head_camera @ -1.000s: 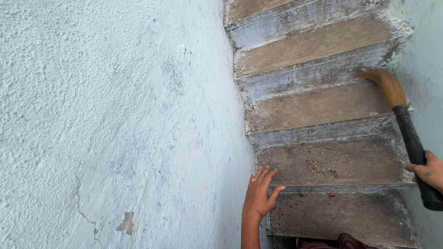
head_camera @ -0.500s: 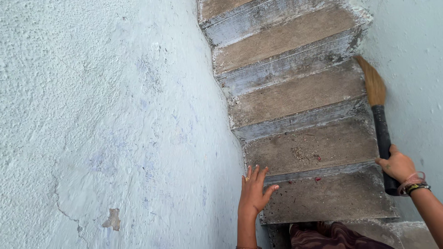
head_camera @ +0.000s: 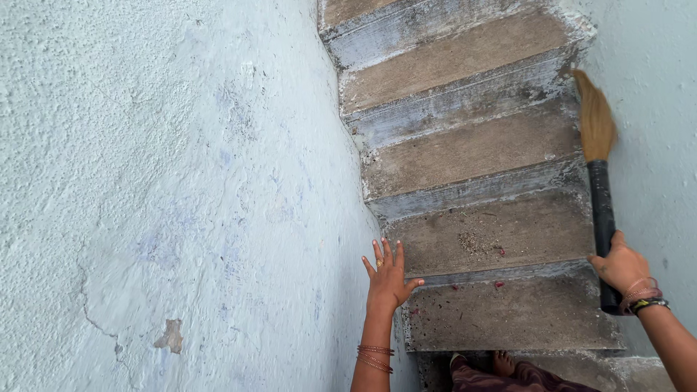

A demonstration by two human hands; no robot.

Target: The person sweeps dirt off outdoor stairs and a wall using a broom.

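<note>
My left hand (head_camera: 387,276) is flat against the pale blue wall (head_camera: 181,189) beside the stairs, fingers spread, with a ring on one finger and bangles on the wrist. My right hand (head_camera: 621,267) grips the black handle of a grass broom (head_camera: 597,156). The broom stands nearly upright along the right wall, its tan bristle head by the right end of an upper step. A small heap of dirt and red petals (head_camera: 481,245) lies on the concrete step (head_camera: 537,232) between my hands.
Narrow concrete stairs (head_camera: 465,94) climb away between the rough blue wall on the left and a pale wall (head_camera: 653,109) on the right. My bare feet (head_camera: 501,361) and dark patterned clothing show at the bottom. A paint chip (head_camera: 171,337) marks the left wall.
My left hand has slid up from the step edge onto the wall. My right hand has brought the broom more upright, its bristles raised higher along the right wall.
</note>
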